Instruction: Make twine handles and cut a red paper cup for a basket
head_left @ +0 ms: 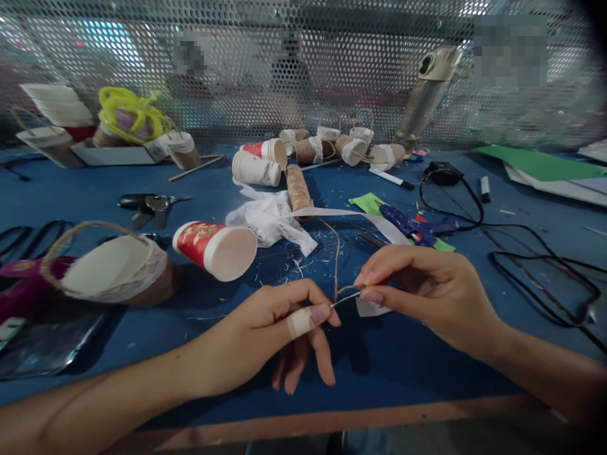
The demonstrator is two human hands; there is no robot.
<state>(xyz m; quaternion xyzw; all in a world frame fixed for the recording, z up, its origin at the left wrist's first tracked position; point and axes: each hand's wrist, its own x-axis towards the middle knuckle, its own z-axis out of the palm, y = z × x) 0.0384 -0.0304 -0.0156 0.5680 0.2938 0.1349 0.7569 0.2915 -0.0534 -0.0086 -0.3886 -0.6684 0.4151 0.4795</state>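
My left hand (284,328), a bandage on its forefinger, pinches one end of a thin wire (345,299) low in the middle of the blue table (408,366). My right hand (422,287) pinches the other end together with a jute twine strand (336,253). The strand runs up to a twine-wrapped roll (298,187). A small white piece (370,308) lies under my right fingers.
A red paper cup (215,248) lies on its side left of the hands, beside a twine-handled cup basket (118,268). A glue gun (410,229), crumpled white plastic (265,218), scissors (149,205), black cables (535,253) and several finished cups (341,148) are behind.
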